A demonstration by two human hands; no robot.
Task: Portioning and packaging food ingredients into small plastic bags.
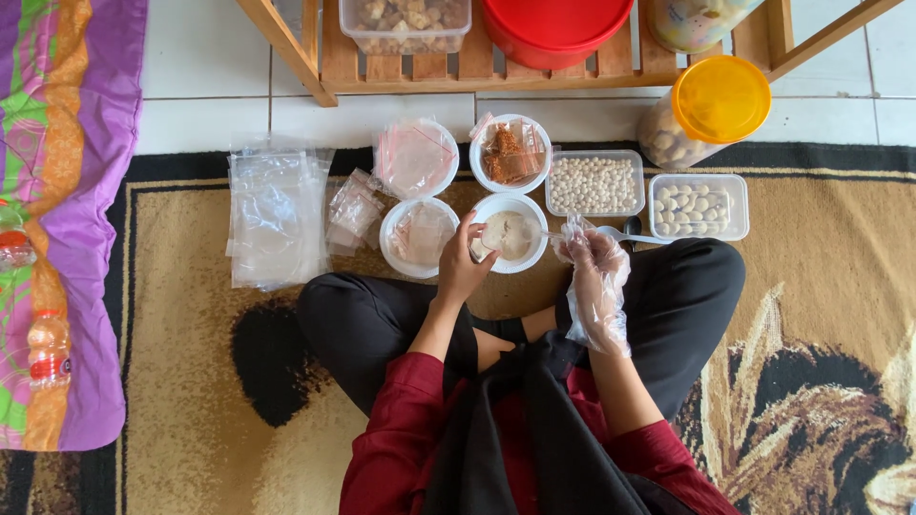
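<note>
- Spill risk: small clear bag [489, 238] held open right over the white bowl of pale powder [515, 212]; a tilted spoon [620, 235] could scatter powder onto the carpet [191, 401].
- Loose plastic glove could snag the spoon handle.
- Left hand [463, 267] bare, fingers curled, pinching the bag at the bowl's near rim.
- Right hand [592, 262] gloved, closed round the spoon, just beside the bowl.
</note>
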